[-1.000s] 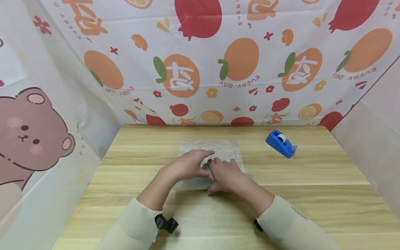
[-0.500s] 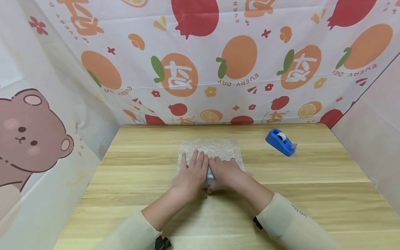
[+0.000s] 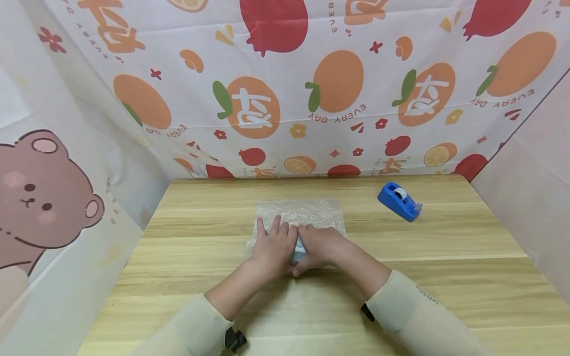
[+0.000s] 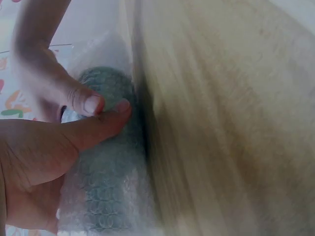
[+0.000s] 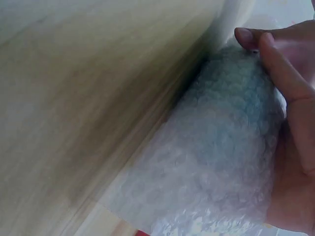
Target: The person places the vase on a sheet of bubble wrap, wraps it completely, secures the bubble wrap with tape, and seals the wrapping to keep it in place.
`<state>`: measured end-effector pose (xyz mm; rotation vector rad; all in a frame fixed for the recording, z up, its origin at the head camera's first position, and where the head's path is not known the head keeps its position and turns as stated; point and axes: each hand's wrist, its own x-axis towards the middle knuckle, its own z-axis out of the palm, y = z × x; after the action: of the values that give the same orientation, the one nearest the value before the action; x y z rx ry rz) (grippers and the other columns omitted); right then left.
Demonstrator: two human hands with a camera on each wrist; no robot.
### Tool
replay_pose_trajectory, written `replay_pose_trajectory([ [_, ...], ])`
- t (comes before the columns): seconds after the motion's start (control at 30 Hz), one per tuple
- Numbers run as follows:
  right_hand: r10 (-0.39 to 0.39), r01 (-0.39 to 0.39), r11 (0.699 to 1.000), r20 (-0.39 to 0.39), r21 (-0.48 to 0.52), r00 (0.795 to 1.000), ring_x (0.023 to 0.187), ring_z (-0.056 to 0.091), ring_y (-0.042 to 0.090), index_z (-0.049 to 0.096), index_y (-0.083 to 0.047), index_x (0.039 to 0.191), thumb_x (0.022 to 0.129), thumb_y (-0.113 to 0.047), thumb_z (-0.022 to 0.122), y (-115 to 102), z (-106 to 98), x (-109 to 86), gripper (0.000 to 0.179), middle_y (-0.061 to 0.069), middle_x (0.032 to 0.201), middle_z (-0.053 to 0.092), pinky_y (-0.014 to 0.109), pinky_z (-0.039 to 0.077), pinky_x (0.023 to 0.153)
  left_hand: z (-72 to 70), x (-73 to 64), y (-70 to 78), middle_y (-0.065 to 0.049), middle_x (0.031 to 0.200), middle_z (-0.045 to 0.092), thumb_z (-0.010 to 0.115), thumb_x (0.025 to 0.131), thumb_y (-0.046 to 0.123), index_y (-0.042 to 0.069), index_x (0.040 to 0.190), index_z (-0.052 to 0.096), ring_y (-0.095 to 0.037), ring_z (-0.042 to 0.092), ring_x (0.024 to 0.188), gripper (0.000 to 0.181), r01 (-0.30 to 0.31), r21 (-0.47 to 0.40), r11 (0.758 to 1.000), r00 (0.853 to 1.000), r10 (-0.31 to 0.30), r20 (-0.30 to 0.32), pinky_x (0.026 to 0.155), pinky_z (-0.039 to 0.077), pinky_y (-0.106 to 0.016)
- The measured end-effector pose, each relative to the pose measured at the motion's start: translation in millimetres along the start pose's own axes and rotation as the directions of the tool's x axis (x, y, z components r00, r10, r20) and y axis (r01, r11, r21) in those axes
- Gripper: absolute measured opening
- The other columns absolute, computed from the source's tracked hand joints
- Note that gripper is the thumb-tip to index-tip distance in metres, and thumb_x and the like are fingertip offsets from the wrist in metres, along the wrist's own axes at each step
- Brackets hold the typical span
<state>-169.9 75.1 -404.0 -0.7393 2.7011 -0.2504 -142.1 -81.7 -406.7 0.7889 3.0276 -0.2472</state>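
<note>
A blue tape holder (image 3: 396, 201) sits near the back of the wooden table (image 3: 200, 217), over to the right, with a small white roll (image 3: 400, 193) in it. Behind the table hangs a white cloth (image 3: 294, 89) with oranges (image 3: 339, 81), red fruits (image 3: 276, 24), little flowers (image 3: 298, 130) and the words EVERY DAY (image 3: 354, 113). On the left wall (image 3: 75, 123) there is a big brown bear (image 3: 55, 198) with pink cheeks

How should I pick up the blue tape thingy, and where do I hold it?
Probably by the long sides of the tape dispenser, beside the white roll, from above: its body is narrow, nothing covers it, and the clear tape end sticks out at the near right tip.
</note>
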Motion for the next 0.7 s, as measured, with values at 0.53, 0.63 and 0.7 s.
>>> replay_pose_trajectory([
  [0.53, -0.119, 0.087, 0.968, 0.123, 0.236, 0.985, 0.132, 0.049, 0.02, 0.04, -0.01, 0.146, 0.091, -0.058, 0.058, 16.9, -5.7, 5.6, 0.075, 0.005, 0.145, 0.051, 0.045, 0.043, 0.105, -1.8, 1.4, -6.0, -0.018, 0.137, 0.054, 0.076, 0.064, 0.07, 0.004, 0.134, 0.044, -0.041, 0.035, 0.141, 0.101, -0.045, -0.056, 0.997, 0.998, 0.047, 0.035, 0.104, 0.023, -0.076],
  [0.63, -0.14, 0.101, 0.955, 0.123, 0.279, 0.983, 0.127, 0.052, 0.018, 0.041, -0.01, 0.144, 0.091, -0.056, 0.06, 18.2, -5.5, 6.9, 0.073, 0.005, 0.14, 0.054, 0.043, 0.044, 0.103, -1.8, 1.8, -6.6, -0.018, 0.138, 0.054, 0.073, 0.063, 0.074, 0.004, 0.133, 0.044, -0.041, 0.035, 0.141, 0.103, -0.05, -0.062, 0.997, 0.998, 0.053, 0.036, 0.104, 0.023, -0.076],
  [0.7, -0.143, 0.103, 0.95, 0.119, 0.294, 0.983, 0.121, 0.055, 0.016, 0.042, -0.01, 0.142, 0.091, -0.057, 0.061, 18.5, -5.5, 7.9, 0.072, 0.003, 0.134, 0.057, 0.041, 0.046, 0.099, -2.0, 1.9, -6.9, -0.018, 0.139, 0.053, 0.069, 0.065, 0.077, 0.005, 0.134, 0.044, -0.041, 0.035, 0.142, 0.103, -0.051, -0.069, 0.996, 0.998, 0.053, 0.037, 0.104, 0.023, -0.076],
])
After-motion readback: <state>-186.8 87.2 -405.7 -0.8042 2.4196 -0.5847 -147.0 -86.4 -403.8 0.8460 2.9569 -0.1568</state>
